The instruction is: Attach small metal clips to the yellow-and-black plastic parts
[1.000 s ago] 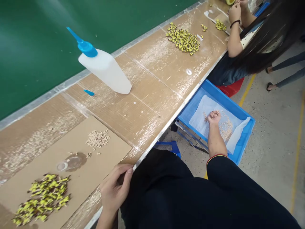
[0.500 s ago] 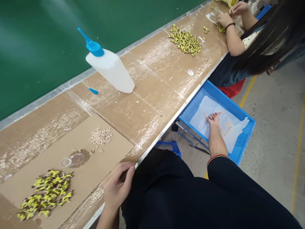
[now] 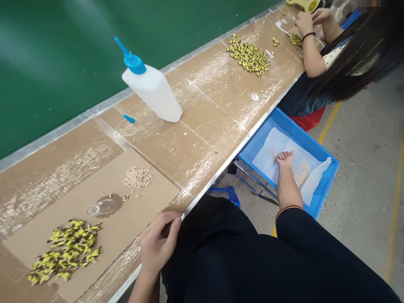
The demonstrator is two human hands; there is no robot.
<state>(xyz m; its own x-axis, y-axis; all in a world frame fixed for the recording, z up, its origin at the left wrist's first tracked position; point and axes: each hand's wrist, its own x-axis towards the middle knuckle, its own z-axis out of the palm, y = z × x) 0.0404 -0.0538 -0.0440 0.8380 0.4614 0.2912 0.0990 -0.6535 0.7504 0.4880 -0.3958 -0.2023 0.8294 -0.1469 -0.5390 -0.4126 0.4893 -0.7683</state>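
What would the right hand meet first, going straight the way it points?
Probably the rectangular blue plastic tray at its far corner, though the right hand might brush the thin white sheet beneath first; depth is unclear.

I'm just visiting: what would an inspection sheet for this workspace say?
Surface: brown table, whitish marks; cardboard sheet on top.
Job's things: yellow-and-dark pieces, pale pieces, clear cup, white bottle with blue nozzle; blue tray with beige pieces on a white liner.
Clutter: small blue tapered piece, loose on the table.
Grips: left grip loosely curled at the table edge; right grip closed, palm up, in or just over the tray, contents hidden.
Cables: nothing seen.
Surroundings: co-worker's hands farther along the table; yellow floor line.
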